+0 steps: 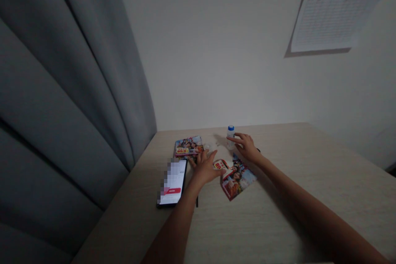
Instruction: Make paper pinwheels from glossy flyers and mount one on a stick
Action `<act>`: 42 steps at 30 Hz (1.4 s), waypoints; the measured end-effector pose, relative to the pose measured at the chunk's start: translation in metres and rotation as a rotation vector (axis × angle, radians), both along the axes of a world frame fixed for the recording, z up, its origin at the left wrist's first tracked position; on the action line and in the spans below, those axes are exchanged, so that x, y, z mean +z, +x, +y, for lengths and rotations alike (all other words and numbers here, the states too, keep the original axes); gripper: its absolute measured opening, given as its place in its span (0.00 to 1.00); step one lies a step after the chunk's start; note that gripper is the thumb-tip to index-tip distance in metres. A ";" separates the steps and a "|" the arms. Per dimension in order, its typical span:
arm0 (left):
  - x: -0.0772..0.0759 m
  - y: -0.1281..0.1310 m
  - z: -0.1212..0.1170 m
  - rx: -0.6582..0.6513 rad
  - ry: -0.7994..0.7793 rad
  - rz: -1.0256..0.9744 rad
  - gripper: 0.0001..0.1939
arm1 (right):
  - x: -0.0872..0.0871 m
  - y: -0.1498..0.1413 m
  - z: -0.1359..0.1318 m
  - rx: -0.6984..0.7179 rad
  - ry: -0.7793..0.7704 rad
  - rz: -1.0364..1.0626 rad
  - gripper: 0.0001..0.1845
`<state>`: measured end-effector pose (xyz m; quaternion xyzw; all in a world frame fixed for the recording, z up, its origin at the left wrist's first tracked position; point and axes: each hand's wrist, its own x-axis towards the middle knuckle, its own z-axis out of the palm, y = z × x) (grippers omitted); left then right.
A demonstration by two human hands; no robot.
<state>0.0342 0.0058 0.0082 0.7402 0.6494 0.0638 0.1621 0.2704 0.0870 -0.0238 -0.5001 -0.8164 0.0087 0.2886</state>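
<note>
On pale wood desk (278, 198): folded glossy leaflet (236, 181) lying slantwise between hands, left hand (202, 169) against its near corner; right hand (246, 148) apart, fingers (237, 137) touching white bottle (229, 137).

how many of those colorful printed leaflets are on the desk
2. One printed leaflet lies beyond the left hand; the other leaflet lies just right of that hand, below the right hand. More could be hidden under the hands.

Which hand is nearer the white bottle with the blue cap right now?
Right. The right hand is at the right of the white bottle with the blue cap, fingers reaching across its front; the left hand is farther off, to its left.
</note>
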 end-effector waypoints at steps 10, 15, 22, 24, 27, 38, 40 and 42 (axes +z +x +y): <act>-0.005 -0.001 0.001 -0.001 0.021 0.004 0.45 | 0.011 0.022 -0.022 -0.075 0.155 0.118 0.28; -0.001 0.000 -0.001 -0.004 -0.010 -0.001 0.44 | 0.008 0.033 -0.039 -0.045 0.151 0.157 0.27; -0.002 0.003 -0.004 -0.032 0.014 -0.065 0.35 | 0.002 0.028 -0.062 -0.084 0.095 0.312 0.25; -0.004 0.003 -0.004 -0.036 0.022 -0.081 0.33 | 0.001 0.023 -0.066 -0.106 0.081 0.349 0.20; -0.007 0.002 -0.003 -0.052 0.034 -0.094 0.31 | 0.000 0.016 -0.070 -0.101 0.082 0.329 0.14; -0.008 0.000 -0.002 -0.058 0.025 -0.106 0.29 | -0.002 -0.005 -0.080 0.035 0.070 0.147 0.18; -0.009 0.000 -0.002 -0.058 0.023 -0.112 0.30 | -0.003 -0.006 -0.080 0.057 0.081 0.125 0.18; -0.011 -0.001 -0.001 -0.057 0.028 -0.111 0.30 | -0.001 -0.006 -0.081 0.058 0.086 0.126 0.16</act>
